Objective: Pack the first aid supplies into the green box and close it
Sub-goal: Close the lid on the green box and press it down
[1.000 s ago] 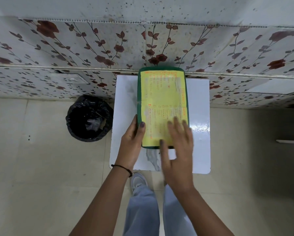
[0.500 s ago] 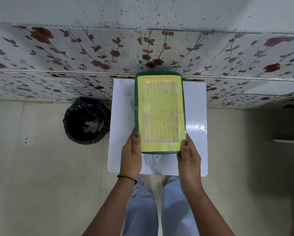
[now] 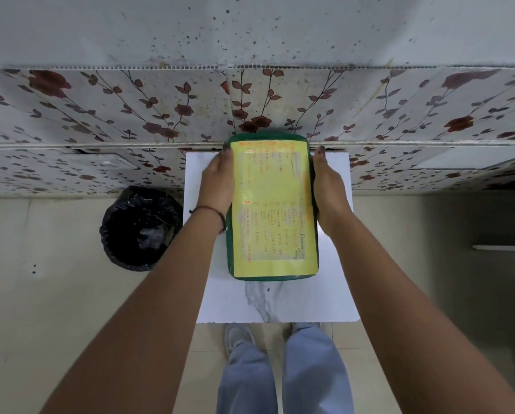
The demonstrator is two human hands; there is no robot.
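Note:
The green box (image 3: 271,209) lies flat and closed on a small white table (image 3: 280,303), its lid covered by a yellow sheet with orange handwriting. My left hand (image 3: 217,183) presses along the box's left long side, fingertips near its far corner. My right hand (image 3: 329,189) presses along the right long side in the same way. Both hands clasp the box between them. No loose first aid supplies show anywhere on the table; the box's contents are hidden.
A black-lined waste bin (image 3: 141,228) stands on the floor left of the table. A floral-patterned wall (image 3: 399,115) runs directly behind the table's far edge. My legs and shoes (image 3: 280,369) are below the near edge.
Both hands slid from the box's near corners forward along its long sides toward the far end. One second ago the right hand lay flat on the lid.

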